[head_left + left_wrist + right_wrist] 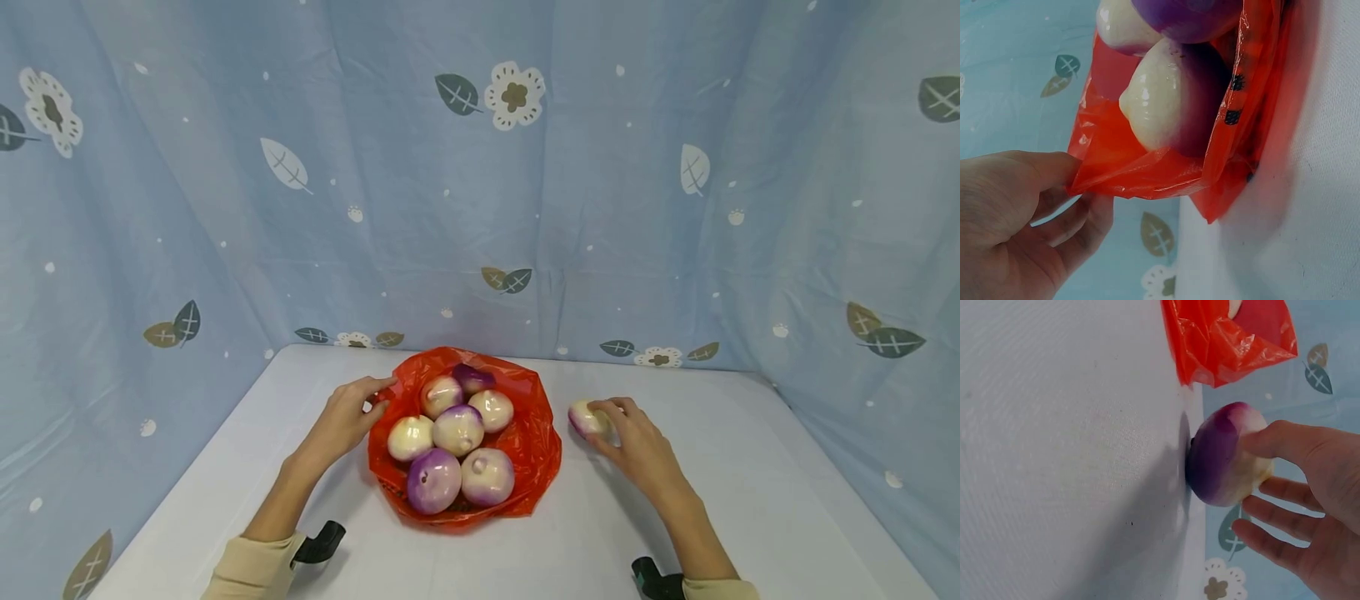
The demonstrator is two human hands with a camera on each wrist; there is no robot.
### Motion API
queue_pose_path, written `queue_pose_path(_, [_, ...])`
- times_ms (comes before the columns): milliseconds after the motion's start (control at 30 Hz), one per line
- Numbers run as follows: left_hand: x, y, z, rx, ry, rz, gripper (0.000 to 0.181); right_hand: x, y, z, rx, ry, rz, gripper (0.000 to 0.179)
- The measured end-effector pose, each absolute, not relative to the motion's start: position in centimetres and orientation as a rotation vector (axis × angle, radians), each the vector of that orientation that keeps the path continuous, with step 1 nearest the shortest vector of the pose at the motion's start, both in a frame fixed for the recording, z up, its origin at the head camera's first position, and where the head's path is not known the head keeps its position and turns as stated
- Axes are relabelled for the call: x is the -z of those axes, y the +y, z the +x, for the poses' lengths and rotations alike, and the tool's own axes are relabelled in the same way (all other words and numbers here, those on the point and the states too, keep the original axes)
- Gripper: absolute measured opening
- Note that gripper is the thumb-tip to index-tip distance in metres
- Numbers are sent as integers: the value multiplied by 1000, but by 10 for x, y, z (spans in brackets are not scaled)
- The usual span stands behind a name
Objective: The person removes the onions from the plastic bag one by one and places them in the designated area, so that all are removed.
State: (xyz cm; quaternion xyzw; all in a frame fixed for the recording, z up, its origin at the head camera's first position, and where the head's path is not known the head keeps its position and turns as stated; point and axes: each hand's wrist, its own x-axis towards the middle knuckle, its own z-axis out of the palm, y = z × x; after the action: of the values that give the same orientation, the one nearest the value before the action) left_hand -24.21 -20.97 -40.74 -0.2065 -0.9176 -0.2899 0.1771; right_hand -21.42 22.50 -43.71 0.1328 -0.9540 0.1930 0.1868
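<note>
A red plastic bag point(542, 450) lies with its mouth spread on the table, holding several glossy purple-and-white onions point(458, 430). At the bag's left edge, my left hand point(343, 419) pinches the rim between thumb and fingers; the left wrist view shows the red film point(1110, 172) at the fingertips. To the right of the bag, my right hand point(636, 446) grips a single onion point(581, 418) from above, thumb on one side and fingers on the other. In the right wrist view that onion point(1213, 459) sits at the table surface, purple end down.
The white table point(750, 483) runs back to a blue curtain point(420, 208) printed with leaves and flowers, which also hangs at both sides. A black wrist mount point(321, 542) is on the left forearm, and another mount point(654, 577) is on the right.
</note>
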Motion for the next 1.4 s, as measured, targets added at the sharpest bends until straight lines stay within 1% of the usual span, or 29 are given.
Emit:
queue_pose_path(100, [407,-209,-242,819,-2594,-584,36,435,224,-213,-521,-2700,394,50])
queue_pose_path(433, [409,-210,-243,818,-2595,-585,37,440,223,-215,-486,-2638,422,45])
queue_pose_path(833, [409,-210,-242,831,-2587,-595,37,443,219,-215,-432,-2641,432,51])
queue_pose_path(1200, [407,-210,-243,823,-2601,-586,37,440,221,-214,-416,-2645,442,51])
queue_pose_path(1400, [407,-210,-243,822,-2612,-579,37,436,221,-211,-409,-2655,445,49])
